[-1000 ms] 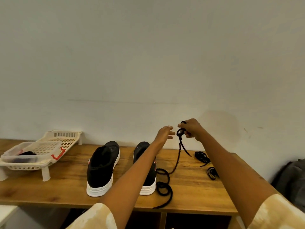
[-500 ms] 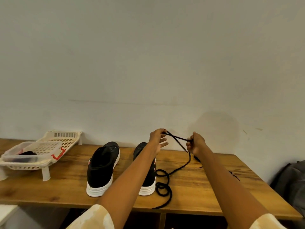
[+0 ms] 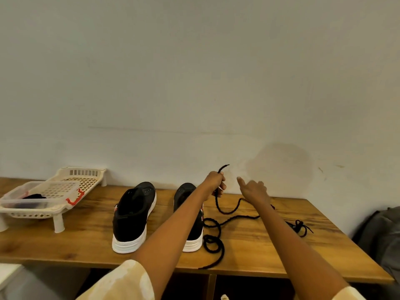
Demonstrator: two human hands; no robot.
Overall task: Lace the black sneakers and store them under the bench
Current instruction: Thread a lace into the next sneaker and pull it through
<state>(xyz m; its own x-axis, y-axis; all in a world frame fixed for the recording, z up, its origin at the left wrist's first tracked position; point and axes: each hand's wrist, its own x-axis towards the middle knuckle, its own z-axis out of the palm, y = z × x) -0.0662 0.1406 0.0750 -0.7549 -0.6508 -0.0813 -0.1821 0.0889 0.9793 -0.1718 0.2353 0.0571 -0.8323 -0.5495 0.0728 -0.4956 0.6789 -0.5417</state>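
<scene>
Since the frame half a second earlier, the right hand (image 3: 254, 189) has let go of the long black woven shoelace (image 3: 218, 230) and now hangs just right of centre with its forefinger pointing up and left and nothing in its grip; the left hand (image 3: 216, 184) has risen slightly. That left hand is curled round one end of the shoelace, whose tip sticks up above the knuckles toward the pale wall (image 3: 194, 72). From the grip the cord drops onto the wooden desk (image 3: 249, 256), loops toward the lower centre of the frame, and ends with its free tail over the near edge.

Both black sneakers with white soles stand on the desk, heels toward the viewer and long axes running away toward the wall. The right sneaker (image 3: 192, 224), partly hidden by the left forearm, lies just below and left of the held end, so the left hand is the nearer one to its eyelets. The left sneaker (image 3: 133, 215) stands beside it, further left. A second black lace (image 3: 300, 227) lies bunched at the right of the desk. A cream plastic rack (image 3: 82, 180) with a clear plastic tub (image 3: 23, 199) occupies the left side.

No brand, label or writing is legible; red marks on the sneakers are too small to read.
</scene>
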